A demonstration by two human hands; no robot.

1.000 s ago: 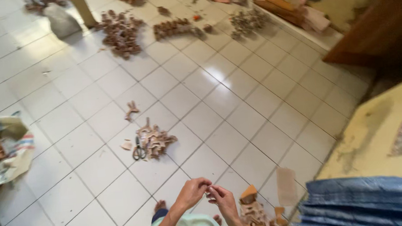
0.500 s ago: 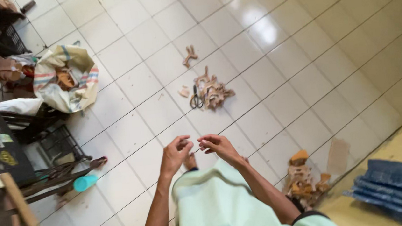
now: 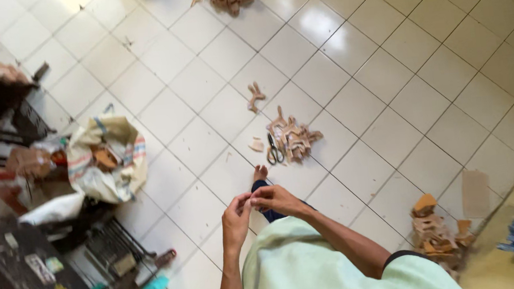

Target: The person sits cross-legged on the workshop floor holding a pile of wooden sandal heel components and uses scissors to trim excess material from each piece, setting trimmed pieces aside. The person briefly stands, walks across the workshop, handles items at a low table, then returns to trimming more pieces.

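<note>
From the head camera, the left hand (image 3: 236,219) and right hand (image 3: 276,198) meet with fingertips pinched together on something too small to tell. Ahead on the white tiled floor (image 3: 387,77) lie scissors (image 3: 275,149) beside a pile of tan cut-out pieces (image 3: 295,138)

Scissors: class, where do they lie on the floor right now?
The scissors lie on the white tiled floor, at the left edge of the tan cut-out pile, just beyond the person's foot.

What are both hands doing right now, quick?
Left hand: fingers pinched together against the right hand; what it holds cannot be told.
Right hand: fingers curled, meeting the left; contents cannot be told.
</note>
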